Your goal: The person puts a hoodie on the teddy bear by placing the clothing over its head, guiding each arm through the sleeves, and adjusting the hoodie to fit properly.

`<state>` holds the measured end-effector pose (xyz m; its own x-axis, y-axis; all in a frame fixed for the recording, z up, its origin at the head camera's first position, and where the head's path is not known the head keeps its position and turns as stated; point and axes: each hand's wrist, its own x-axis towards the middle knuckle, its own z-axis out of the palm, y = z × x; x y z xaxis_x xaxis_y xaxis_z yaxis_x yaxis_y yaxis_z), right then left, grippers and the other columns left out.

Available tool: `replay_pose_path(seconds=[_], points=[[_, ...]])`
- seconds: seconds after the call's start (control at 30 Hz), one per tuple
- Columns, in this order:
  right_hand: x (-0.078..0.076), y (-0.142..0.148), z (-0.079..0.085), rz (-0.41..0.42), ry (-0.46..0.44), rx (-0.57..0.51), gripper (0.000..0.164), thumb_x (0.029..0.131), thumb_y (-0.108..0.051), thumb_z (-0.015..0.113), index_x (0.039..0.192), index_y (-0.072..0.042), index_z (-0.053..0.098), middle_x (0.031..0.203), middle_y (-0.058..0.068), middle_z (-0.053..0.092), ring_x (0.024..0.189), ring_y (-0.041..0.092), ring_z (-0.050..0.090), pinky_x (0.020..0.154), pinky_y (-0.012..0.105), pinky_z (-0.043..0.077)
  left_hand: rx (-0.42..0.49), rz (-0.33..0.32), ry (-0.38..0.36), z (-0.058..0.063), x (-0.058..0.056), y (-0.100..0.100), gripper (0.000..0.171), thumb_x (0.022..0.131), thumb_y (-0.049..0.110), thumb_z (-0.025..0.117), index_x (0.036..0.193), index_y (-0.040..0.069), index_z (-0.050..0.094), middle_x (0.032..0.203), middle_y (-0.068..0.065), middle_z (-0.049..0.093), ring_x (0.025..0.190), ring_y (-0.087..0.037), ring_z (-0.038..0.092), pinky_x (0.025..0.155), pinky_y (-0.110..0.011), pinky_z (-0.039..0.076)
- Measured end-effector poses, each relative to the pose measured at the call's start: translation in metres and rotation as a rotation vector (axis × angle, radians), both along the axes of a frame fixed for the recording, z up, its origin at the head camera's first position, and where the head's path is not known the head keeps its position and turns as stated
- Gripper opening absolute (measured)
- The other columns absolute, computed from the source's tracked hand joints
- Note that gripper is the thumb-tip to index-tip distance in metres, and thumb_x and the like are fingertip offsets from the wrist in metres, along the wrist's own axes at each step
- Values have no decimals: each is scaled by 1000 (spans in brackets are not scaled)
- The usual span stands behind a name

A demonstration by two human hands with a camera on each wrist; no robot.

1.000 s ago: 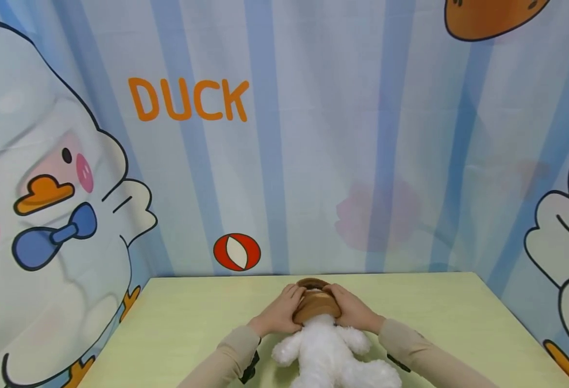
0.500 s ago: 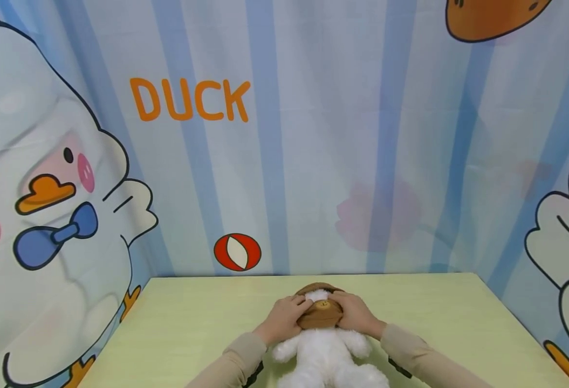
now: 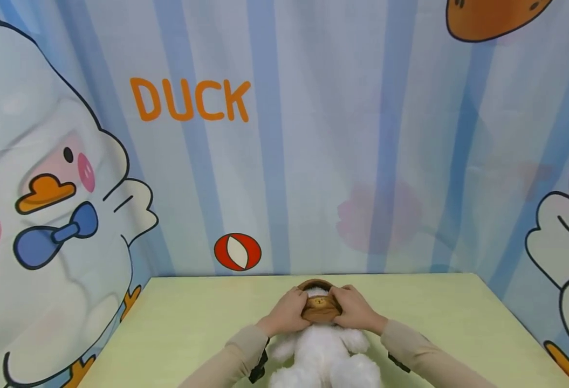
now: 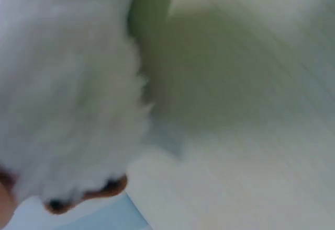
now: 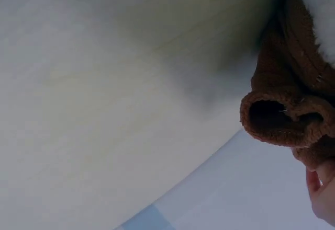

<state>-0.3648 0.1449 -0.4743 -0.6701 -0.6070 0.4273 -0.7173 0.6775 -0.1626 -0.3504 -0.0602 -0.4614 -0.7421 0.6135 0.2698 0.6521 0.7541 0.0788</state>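
Observation:
A white fluffy plush toy [image 3: 324, 353] lies on the pale yellow table, its legs toward the near edge. Around its head sits a small brown fleece garment [image 3: 321, 314] with a tan animal face on it; white fur shows in the opening. My left hand [image 3: 286, 311] grips the garment's left side, and my right hand [image 3: 358, 308] grips its right side. In the right wrist view a sleeve-like opening of the brown garment [image 5: 293, 117] hangs near my right fingers [image 5: 325, 180]. White fur [image 4: 68, 94] fills much of the left wrist view, with a brown edge below it.
The pale yellow tabletop [image 3: 192, 318] spreads to both sides of the toy. Behind it hangs a blue striped curtain [image 3: 313, 134] printed with ducks, a red and white ball and the word DUCK.
Both hands have shifted on the garment, still gripping its sides. The garment has turned so its tan animal face now shows upward, and the toy's legs have shifted left.

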Motion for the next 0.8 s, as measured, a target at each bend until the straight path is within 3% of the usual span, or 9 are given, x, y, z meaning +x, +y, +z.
replay_pose_path(seconds=[0.13,0.27,0.37,0.43,0.6,0.7,0.8], points=[[-2,-5,0,43,168,73,22,65,-13,68,85,-14,60,75,-4,58,66,11,51,76,34,40,-104,-57,186,-5,0,2,22,76,17,65,95,11,56,79,-2,59,73,-15,53,63,-24,43],[-3,-7,-5,125,293,80,12,67,-12,69,77,-16,63,76,-2,62,71,13,56,77,34,42,-152,-128,349,-14,1,-1,11,84,21,59,93,16,58,78,0,61,66,-14,52,59,-24,42],[-5,-2,-9,183,324,102,15,68,-11,68,82,-16,63,85,0,63,79,15,58,81,35,42,-107,-183,361,-19,0,-11,11,87,23,55,97,18,58,85,1,62,73,-13,55,64,-24,45],[-6,5,-12,209,321,138,21,71,-14,69,91,-16,62,92,0,62,86,15,58,84,36,42,-83,-217,327,-22,-1,-21,17,88,23,55,104,17,57,93,1,62,82,-13,57,71,-24,46],[-3,21,-18,201,345,282,43,72,-22,73,110,-14,55,109,3,59,100,17,55,87,36,41,-144,-264,268,-26,1,-35,41,86,21,58,125,12,47,117,-4,54,104,-16,55,84,-26,46],[-3,20,-20,176,417,332,40,75,-21,70,110,-15,54,110,3,57,100,16,54,85,36,41,-190,-262,349,-27,0,-33,39,86,19,58,122,11,47,114,-5,54,99,-15,56,77,-24,48],[-4,16,-22,163,508,311,13,90,-23,51,101,-17,55,101,1,56,92,13,54,81,36,41,-215,-258,485,-29,-2,-27,23,87,20,56,109,15,52,97,-2,56,78,-11,56,54,-18,43]])
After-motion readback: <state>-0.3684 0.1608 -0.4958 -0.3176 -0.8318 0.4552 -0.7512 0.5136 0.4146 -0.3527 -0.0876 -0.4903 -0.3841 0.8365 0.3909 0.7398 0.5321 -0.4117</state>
